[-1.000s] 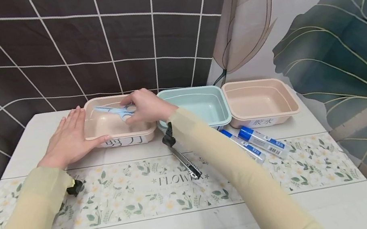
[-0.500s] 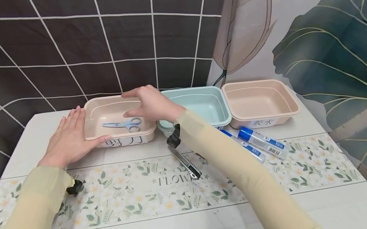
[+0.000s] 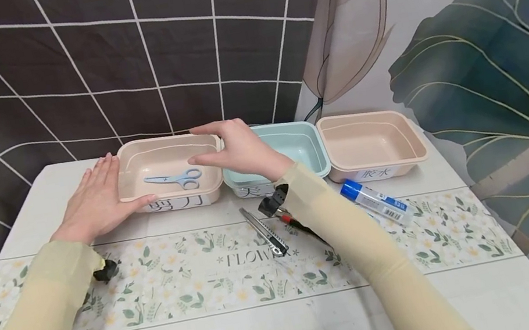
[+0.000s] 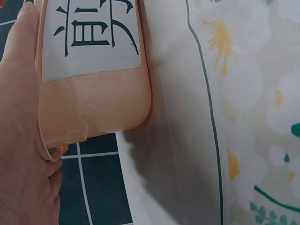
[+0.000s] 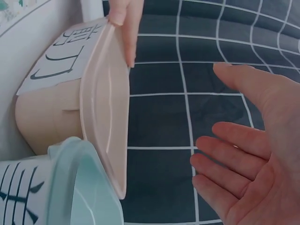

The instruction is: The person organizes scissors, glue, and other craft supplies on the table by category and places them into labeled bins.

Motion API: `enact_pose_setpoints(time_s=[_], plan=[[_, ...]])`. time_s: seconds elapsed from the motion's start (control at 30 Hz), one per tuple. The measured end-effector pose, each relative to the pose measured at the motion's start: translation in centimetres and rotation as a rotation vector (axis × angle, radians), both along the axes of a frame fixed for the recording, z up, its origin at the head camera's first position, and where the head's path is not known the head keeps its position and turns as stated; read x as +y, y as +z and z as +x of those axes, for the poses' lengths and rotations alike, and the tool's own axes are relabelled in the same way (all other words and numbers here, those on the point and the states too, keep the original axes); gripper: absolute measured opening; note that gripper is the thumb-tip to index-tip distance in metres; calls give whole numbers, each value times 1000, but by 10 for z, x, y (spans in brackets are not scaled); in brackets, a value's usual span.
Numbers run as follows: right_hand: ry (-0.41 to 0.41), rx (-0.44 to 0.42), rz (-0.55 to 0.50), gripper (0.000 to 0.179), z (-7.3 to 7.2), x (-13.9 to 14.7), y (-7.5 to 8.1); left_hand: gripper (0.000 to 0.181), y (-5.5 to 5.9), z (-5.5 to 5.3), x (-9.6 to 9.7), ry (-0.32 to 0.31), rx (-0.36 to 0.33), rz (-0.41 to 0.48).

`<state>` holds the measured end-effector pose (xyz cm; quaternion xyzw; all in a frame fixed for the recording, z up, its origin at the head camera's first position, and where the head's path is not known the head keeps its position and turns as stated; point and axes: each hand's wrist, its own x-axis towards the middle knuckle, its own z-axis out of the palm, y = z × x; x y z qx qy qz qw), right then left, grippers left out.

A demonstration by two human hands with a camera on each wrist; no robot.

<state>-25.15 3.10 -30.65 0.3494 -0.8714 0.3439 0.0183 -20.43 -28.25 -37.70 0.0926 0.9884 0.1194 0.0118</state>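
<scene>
My left hand [image 3: 90, 201] rests at the left end of the left peach box [image 3: 217, 192], fingers straight and thumb along the front rim. In the left wrist view, that box's labelled wall [image 4: 112, 101] stands beside the hand. Light-blue scissors [image 3: 175, 178] lie on the box floor, blades pointing left. My right hand [image 3: 246, 147] hovers over the box's right end and the mint box [image 3: 324, 169], holding nothing. The right wrist view shows its palm [image 5: 253, 187] with thumb and fingers spread apart.
A second peach box [image 3: 418, 161] stands at the right. In front lie a utility knife [image 3: 264, 234], a red-and-black tool [image 3: 295, 223] partly under the right sleeve, and a blue-capped glue tube [image 3: 376, 202]. A dark grid cloth [image 3: 180, 50] hangs behind.
My right hand has let go of the scissors, which dropped flat into the left peach box. It has then moved right, over the mint box. My left hand has stayed in place.
</scene>
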Motion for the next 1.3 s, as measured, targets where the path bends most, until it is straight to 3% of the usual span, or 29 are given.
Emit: enact_pose_setpoints(time_s=[0.43, 0.77, 1.3], plan=[[13, 40, -36, 59, 15, 37, -7, 124, 0, 0, -2, -10, 10, 3], [-26, 8, -48, 63, 30, 72, -11, 124, 2, 2, 0, -12, 3, 13], [-35, 41, 14, 62, 45, 111, -24, 124, 0, 1, -1, -13, 1, 4]])
